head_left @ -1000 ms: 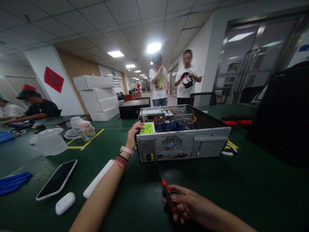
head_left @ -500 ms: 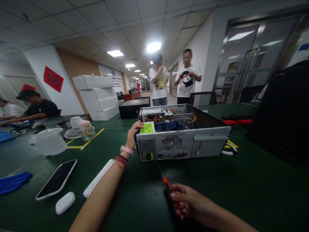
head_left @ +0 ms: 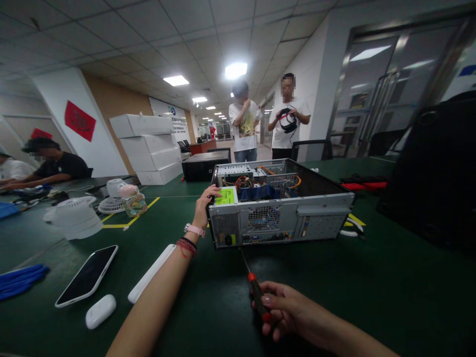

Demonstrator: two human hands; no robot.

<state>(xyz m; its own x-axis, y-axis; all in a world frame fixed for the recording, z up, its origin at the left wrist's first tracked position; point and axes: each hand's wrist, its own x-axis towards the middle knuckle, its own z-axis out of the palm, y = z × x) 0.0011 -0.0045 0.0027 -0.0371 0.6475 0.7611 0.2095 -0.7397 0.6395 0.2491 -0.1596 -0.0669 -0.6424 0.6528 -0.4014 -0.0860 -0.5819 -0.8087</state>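
An open grey computer case (head_left: pixel 282 218) lies on the green table (head_left: pixel 372 297), its rear panel facing me, cables and a power supply with a green label (head_left: pixel 225 197) inside. My left hand (head_left: pixel 204 206) grips the case's top left corner, fingers curled over the edge by the label. My right hand (head_left: pixel 284 310) is closed round a red-and-black screwdriver (head_left: pixel 256 292), whose thin shaft points at the lower rear panel, near the left.
A phone (head_left: pixel 87 275), a white earbud case (head_left: pixel 100 311) and a white bar (head_left: pixel 150 273) lie left of my arm. Fans (head_left: pixel 74 215), white boxes (head_left: pixel 148 148) and seated people are at the left. Two people stand behind the case. A black bag (head_left: pixel 435 173) is at the right.
My right hand has shifted slightly with the screwdriver, keeping the tip toward the rear panel. The left hand stays on the case corner.
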